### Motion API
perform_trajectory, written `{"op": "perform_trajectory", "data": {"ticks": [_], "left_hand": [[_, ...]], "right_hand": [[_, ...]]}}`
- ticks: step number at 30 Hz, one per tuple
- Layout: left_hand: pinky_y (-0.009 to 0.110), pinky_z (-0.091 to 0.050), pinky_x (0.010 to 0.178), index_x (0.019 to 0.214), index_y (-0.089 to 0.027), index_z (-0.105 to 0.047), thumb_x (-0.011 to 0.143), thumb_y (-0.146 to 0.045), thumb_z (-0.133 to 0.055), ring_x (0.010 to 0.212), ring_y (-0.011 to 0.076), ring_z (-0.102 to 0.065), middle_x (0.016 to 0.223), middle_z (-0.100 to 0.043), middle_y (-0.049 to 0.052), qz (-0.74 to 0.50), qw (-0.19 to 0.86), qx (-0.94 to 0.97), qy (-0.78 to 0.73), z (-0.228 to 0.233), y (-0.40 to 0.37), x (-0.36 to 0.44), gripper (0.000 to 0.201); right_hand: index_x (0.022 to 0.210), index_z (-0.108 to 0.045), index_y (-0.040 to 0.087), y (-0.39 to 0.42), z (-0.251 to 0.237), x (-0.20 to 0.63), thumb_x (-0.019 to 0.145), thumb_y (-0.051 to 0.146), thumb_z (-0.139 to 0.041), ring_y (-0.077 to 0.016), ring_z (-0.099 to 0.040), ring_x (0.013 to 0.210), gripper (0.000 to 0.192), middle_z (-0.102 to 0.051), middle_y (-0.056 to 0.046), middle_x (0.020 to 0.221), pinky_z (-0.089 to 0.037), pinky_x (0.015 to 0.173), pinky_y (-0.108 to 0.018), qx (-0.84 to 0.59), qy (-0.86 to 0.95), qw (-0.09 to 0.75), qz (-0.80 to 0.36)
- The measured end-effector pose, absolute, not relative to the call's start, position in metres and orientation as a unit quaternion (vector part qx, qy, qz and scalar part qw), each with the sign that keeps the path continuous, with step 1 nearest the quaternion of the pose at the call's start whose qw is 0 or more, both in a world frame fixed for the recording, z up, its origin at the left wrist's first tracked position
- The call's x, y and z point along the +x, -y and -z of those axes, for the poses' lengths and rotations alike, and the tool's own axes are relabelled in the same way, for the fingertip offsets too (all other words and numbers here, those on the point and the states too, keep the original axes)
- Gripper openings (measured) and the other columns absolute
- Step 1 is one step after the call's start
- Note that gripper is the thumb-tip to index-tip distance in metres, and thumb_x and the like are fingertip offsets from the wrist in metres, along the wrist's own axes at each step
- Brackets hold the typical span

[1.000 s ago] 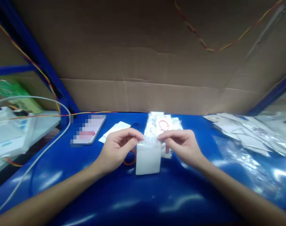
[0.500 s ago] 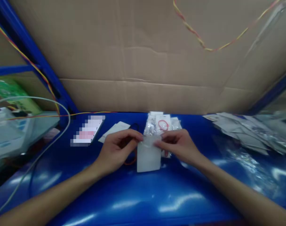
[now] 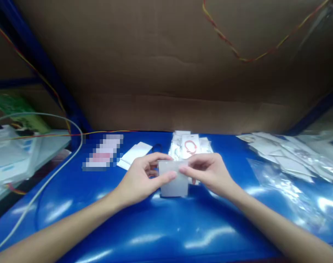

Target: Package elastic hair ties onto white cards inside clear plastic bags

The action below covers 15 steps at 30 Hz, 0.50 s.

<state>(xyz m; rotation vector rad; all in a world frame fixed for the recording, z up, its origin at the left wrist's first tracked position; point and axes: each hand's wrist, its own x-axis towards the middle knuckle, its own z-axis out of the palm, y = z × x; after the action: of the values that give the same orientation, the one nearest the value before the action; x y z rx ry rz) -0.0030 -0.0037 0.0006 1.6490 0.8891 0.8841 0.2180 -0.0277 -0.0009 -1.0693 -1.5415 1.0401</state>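
Between my two hands is a white card [image 3: 173,188], which seems to sit in a clear plastic bag. My left hand [image 3: 144,178] grips its left side, with the thumb lying across the front and the fingers behind. My right hand [image 3: 207,170] pinches the upper right edge between thumb and fingers. Just beyond the card lie bagged white cards, the top one bearing a red cord bracelet [image 3: 191,147]. A dark cord loop [image 3: 156,148] rests behind my left hand, near some blank white cards [image 3: 136,153].
Loose clear plastic bags [image 3: 285,188] and a pile of white cards [image 3: 278,153] lie on the right of the blue table [image 3: 155,230]. A pixelated flat object [image 3: 103,153] is at left. A pale cable [image 3: 61,166] loops over the left side; cardboard [image 3: 166,73] stands behind.
My left thumb has moved from the card's top edge onto its front face. The card has risen slightly, and my right hand stays almost in place.
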Motion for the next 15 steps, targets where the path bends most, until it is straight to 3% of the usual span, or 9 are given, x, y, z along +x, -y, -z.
{"op": "perform_trajectory", "data": {"ticks": [4,9,15], "left_hand": [[0.026,-0.054,0.058,0.086,-0.014,-0.075,0.086,-0.042,-0.075,0.070,0.0192,-0.068,0.080,-0.075,0.006,-0.360,0.508,0.688,-0.374,0.004,0.007,-0.002,0.028],[0.025,-0.053,0.059,0.085,-0.017,-0.080,0.082,-0.041,-0.079,0.068,0.0189,-0.068,0.080,-0.078,0.004,-0.349,0.534,0.672,-0.376,0.004,0.003,-0.005,0.024],[0.028,-0.056,0.069,0.083,-0.015,-0.081,0.089,-0.043,-0.073,0.074,0.0203,-0.069,0.080,-0.078,0.006,-0.367,0.574,0.641,-0.352,0.006,-0.007,-0.006,0.029]], "right_hand": [[0.079,-0.077,0.015,0.031,0.004,0.214,0.082,0.043,-0.080,-0.0131,-0.058,0.058,0.029,-0.069,-0.003,0.070,-0.044,0.049,-0.023,-0.439,0.671,0.450,-0.394],[0.086,-0.079,0.013,0.030,0.009,0.214,0.083,0.049,-0.078,-0.0128,-0.057,0.057,0.037,-0.069,-0.003,0.069,-0.043,0.049,-0.023,-0.435,0.658,0.407,-0.460],[0.071,-0.071,0.014,0.022,0.005,0.223,0.089,0.051,-0.071,-0.0108,-0.057,0.045,0.041,-0.064,0.000,0.058,-0.044,0.042,-0.022,-0.418,0.623,0.421,-0.510]]}}
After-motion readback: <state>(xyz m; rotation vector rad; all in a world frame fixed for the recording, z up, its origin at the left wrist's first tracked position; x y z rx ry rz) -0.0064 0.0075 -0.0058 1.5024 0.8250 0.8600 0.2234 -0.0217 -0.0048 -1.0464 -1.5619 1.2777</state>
